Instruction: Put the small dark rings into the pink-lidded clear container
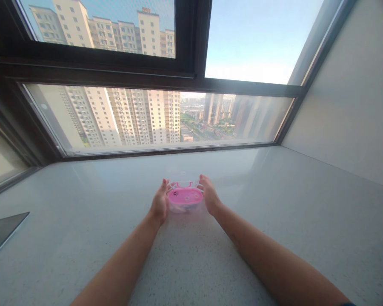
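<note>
A small clear plastic box [185, 208] with a pink oval lid [191, 195] sits upright on the pale speckled sill. Its pink and white carry handle [183, 184] shows at the lid's far side. My left hand [161, 202] is pressed to the box's left side, thumb up. On the opposite side, my right hand [210, 195] holds it in the same way, so the box is gripped between both. Some fingers are hidden behind the box. Something lies inside the clear walls, too blurred to name.
A dark flat panel with a bright edge [6, 231] lies at the left. Behind the box, a dark-framed window [191, 83] runs across the sill's back, with tall buildings outside. A white wall [347, 106] bounds the right side.
</note>
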The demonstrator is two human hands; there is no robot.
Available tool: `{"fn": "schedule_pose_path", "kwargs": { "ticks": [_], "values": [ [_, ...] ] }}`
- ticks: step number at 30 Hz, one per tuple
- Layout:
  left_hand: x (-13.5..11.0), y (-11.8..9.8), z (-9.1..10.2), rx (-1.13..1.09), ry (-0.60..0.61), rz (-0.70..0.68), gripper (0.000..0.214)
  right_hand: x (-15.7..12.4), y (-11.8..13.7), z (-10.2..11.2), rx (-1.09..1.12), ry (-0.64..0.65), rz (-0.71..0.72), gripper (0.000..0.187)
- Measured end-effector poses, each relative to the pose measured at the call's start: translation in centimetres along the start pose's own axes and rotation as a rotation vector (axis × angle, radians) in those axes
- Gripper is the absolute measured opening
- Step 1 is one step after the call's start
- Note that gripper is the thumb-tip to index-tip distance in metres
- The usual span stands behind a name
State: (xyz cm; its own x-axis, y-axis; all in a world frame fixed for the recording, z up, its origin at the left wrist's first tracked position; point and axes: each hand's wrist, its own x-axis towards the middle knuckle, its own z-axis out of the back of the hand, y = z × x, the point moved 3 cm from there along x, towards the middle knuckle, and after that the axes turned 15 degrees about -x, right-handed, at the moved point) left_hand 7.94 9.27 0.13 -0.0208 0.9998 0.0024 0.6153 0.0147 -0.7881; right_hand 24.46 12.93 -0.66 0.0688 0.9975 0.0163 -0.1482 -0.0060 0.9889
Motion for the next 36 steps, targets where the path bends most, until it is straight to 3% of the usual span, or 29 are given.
{"fn": "schedule_pose_path", "kwargs": {
  "ticks": [2, 4, 12, 17, 24, 29, 32, 36],
  "values": [
    [-0.3, 0.0, -0.4, -0.123, 0.025, 0.045, 0.062, -0.6, -0.2, -1.0, 0.127, 0.175, -0.070, 0.063],
    [-0.5, -0.2, -0.5, -0.168, 0.036, 0.051, 0.059, -1.3, 0.3, -1.4, 0.200, 0.268, -0.090, 0.067],
    [-0.9, -1.5, -0.4, -0.178, 0.070, 0.076, 0.057, -1.4, 1.1, -0.8, 0.338, 0.250, -0.012, 0.061],
    [-1.2, -1.3, -0.5, -0.134, 0.114, 0.154, 0.040, -1.8, 0.8, -0.9, 0.220, 0.306, 0.049, 0.031],
    [-1.5, -1.2, -0.7, -0.044, 0.189, 0.110, 0.023, -2.3, 1.5, -0.4, 0.196, 0.480, 0.135, 0.043],
    [-1.7, -1.3, -1.0, -0.041, 0.221, 0.080, 0.022, -2.2, 2.3, -0.1, -0.120, 0.500, 0.293, 0.034],
    [-1.8, -1.3, -1.1, -0.025, 0.240, 0.093, 0.016, -2.5, 3.3, 0.2, -0.467, 0.420, 0.448, 0.032],
    [-2.0, -1.5, -1.2, 0.000, 0.297, 0.112, 0.030, -3.2, 4.5, 0.3, -0.802, 0.327, 0.647, 0.033]
  ]
}}
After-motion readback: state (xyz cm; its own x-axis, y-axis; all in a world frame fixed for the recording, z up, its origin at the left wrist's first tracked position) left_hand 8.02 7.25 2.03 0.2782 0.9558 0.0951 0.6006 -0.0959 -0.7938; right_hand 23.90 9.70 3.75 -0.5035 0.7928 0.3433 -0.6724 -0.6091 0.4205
